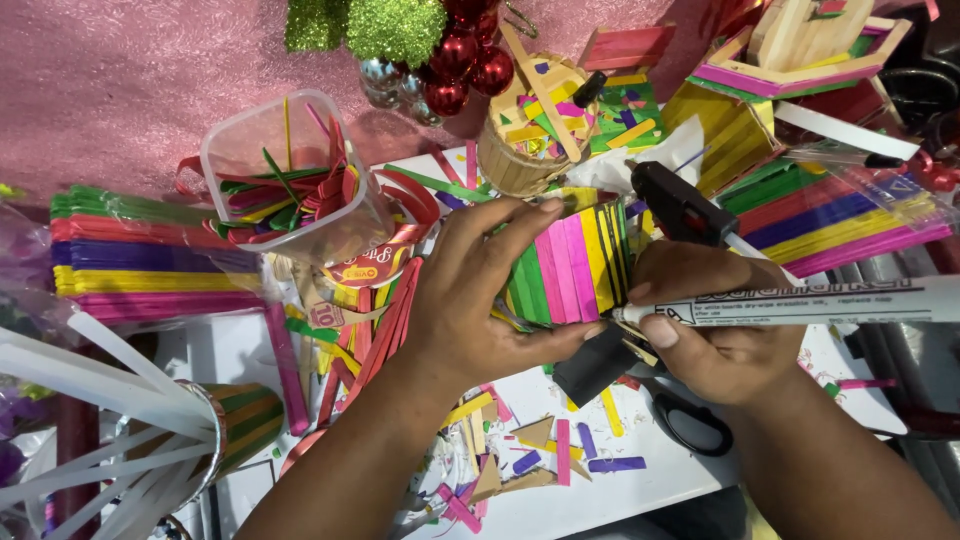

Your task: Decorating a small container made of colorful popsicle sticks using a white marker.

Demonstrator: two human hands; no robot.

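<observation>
Our left hand [480,300] grips a flat panel of coloured wooden sticks [570,262] at scene centre; our right hand [715,325] closes around a white cylindrical marker [800,301], just right of it

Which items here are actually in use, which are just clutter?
In use:
left hand
right hand
striped stick panel
marker

Lying about:
glue gun
scissors
clear tub of scraps
stick bundle
red baubles
</observation>
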